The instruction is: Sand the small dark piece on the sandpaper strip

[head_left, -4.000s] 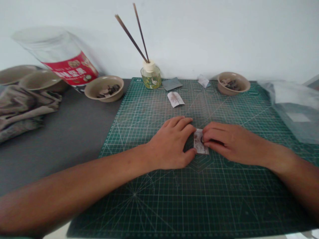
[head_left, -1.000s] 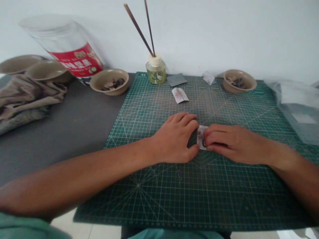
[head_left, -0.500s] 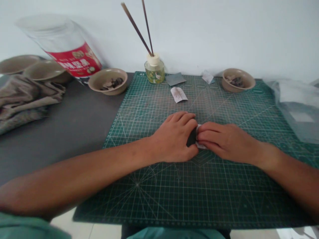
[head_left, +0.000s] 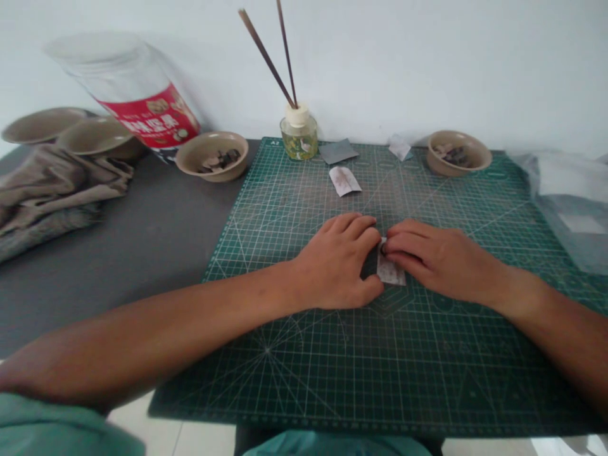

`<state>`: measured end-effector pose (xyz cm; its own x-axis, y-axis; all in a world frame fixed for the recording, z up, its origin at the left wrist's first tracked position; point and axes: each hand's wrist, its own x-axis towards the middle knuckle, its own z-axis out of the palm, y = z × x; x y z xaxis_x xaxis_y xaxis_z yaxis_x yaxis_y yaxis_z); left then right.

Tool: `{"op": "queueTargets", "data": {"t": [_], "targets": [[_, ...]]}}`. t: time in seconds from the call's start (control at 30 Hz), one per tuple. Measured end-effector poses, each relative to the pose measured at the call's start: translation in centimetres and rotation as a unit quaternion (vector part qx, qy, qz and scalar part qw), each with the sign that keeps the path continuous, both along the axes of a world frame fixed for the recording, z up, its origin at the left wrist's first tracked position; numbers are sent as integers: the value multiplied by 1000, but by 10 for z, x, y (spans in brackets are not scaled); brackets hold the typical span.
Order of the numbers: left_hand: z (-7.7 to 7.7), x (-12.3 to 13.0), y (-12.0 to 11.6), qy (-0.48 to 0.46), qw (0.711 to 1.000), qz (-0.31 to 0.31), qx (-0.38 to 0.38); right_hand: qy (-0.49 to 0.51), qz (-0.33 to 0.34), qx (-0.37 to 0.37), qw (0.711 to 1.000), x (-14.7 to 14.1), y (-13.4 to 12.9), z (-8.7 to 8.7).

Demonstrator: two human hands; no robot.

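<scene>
A small pale piece of sandpaper (head_left: pixel 392 273), smeared with brown dust, lies on the green cutting mat (head_left: pixel 304 373) between my hands. My left hand (head_left: pixel 339 263) rests on the mat to its left, thumb and fingertips holding down the sheet's left edge. From the right, my right hand (head_left: pixel 425 258) has its fingers pinched together over the sheet's upper part. A small dark piece (head_left: pixel 384 250) shows at those fingertips, mostly covered, so its kind is unclear.
Bowls with small brown pieces stand at back left (head_left: pixel 212 166) and back right (head_left: pixel 458 161). Between them are a reed diffuser (head_left: pixel 299 136) and sandpaper scraps (head_left: pixel 344 182). A large jar (head_left: pixel 142 114), a brown cloth (head_left: pixel 57 177) and a plastic bag (head_left: pixel 577 215) flank the mat.
My right fingers have shifted up along the sandpaper, uncovering its lower part and a bit of the dark piece. My left hand keeps its place. The whole view has slid slightly.
</scene>
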<state>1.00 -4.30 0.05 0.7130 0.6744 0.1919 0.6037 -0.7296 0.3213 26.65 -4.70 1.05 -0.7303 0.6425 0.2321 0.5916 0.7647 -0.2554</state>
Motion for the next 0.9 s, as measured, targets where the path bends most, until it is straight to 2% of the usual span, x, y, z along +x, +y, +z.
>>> {"op": "queueTargets", "data": {"t": [0.13, 0.2, 0.3, 0.37, 0.43, 0.53, 0.63, 0.77, 0.83, 0.9], "targets": [[-1, 0, 0, -4, 1000, 0, 2, 12, 55, -82, 995, 4, -1, 4], [-1, 1, 0, -6, 1000, 0, 1, 22, 71, -89, 993, 1, -4, 3], [-1, 1, 0, -3, 1000, 3, 2, 12, 26, -37, 999, -1, -3, 0], [-1, 1, 0, -2, 1000, 7, 3, -2, -3, -30, 1000, 4, 2, 1], [-2, 1, 0, -3, 1000, 6, 7, -1, 5, -69, 998, 10, 5, 5], [-2, 1, 0, -4, 1000, 1, 11, 12, 54, -131, 990, 12, 2, 10], [-3, 2, -1, -4, 1000, 2, 15, 20, 65, -96, 993, 3, -4, 5], [-2, 2, -1, -3, 1000, 5, 14, 2, -11, -4, 1000, 1, 0, -2], [-1, 2, -2, -3, 1000, 4, 12, 4, -21, -14, 1000, 6, 6, 0], [-1, 2, -2, -4, 1000, 4, 9, 18, 8, -56, 998, 11, 8, 5]]}}
